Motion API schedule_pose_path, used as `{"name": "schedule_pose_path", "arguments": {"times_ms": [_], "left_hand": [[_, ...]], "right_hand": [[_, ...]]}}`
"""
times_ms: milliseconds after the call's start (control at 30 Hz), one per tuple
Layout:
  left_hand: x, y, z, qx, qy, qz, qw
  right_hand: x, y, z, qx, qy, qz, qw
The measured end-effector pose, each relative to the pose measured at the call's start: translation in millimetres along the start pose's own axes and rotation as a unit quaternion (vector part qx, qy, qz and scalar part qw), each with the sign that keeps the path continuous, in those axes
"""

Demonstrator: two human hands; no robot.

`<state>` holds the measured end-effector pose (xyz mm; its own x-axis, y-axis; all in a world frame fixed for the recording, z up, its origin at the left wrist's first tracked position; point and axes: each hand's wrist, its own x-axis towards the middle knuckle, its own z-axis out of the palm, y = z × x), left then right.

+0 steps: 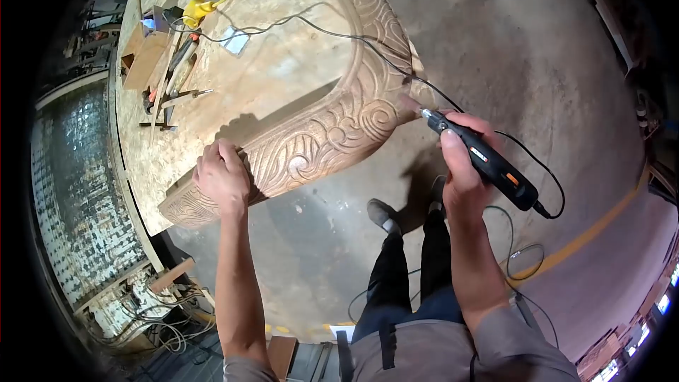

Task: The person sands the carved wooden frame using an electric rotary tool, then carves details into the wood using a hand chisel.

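My right hand (467, 159) is wrapped round a black rotary tool (511, 182) with an orange switch. Its sanding bit (409, 103) points up-left, at the outer edge of a carved wooden piece (322, 145); whether it touches the wood I cannot tell. Scrolls and swirling grooves cover this curved brown piece, which lies along the workbench edge. Near its lower-left end, my left hand (223, 175) grips it, with the fingers curled over the top and partly hidden. A black cord (548, 170) runs from the tool's rear.
Chisels and other hand tools (182, 74) lie by a cardboard box (145, 56) on the wooden workbench (283, 67). A yellow power connector (196, 12) joins the thin cord crossing the carving. Hoses (527, 262) trail over the concrete floor near my feet.
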<state>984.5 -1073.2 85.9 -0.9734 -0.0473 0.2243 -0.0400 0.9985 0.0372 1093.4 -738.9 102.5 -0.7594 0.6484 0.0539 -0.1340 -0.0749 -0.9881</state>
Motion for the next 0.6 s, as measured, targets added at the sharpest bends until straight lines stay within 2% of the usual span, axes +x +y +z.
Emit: {"name": "schedule_pose_path", "arguments": {"times_ms": [200, 300, 400, 433, 500, 533, 567, 600], "left_hand": [[1, -1, -2, 0.025, -0.042, -0.006, 0.999], [1, 0, 2, -0.012, -0.008, -0.024, 1.0], [1, -2, 1, -0.008, -0.013, -0.014, 1.0], [1, -2, 1, -0.013, -0.002, -0.019, 1.0], [2, 0, 0, -0.022, -0.004, -0.027, 0.999], [3, 1, -1, -0.026, -0.004, -0.029, 0.999], [5, 2, -1, -0.075, 0.008, -0.035, 0.997], [4, 4, -2, -0.2, 0.045, -0.009, 0.979]], "right_hand": [[-2, -1, -3, 0.005, -0.022, 0.025, 0.999], [2, -10, -13, 0.121, -0.109, 0.148, 0.975], [5, -19, -39, 0.15, -0.282, 0.291, 0.902], [11, -33, -43, 0.123, -0.379, 0.26, 0.879], [2, -24, -78, 0.005, -0.485, 0.299, 0.822], [1, -27, -80, -0.056, -0.553, 0.218, 0.802], [-1, -36, -87, -0.254, -0.604, 0.177, 0.735], [-2, -46, -91, -0.44, -0.627, 0.129, 0.63]]}}
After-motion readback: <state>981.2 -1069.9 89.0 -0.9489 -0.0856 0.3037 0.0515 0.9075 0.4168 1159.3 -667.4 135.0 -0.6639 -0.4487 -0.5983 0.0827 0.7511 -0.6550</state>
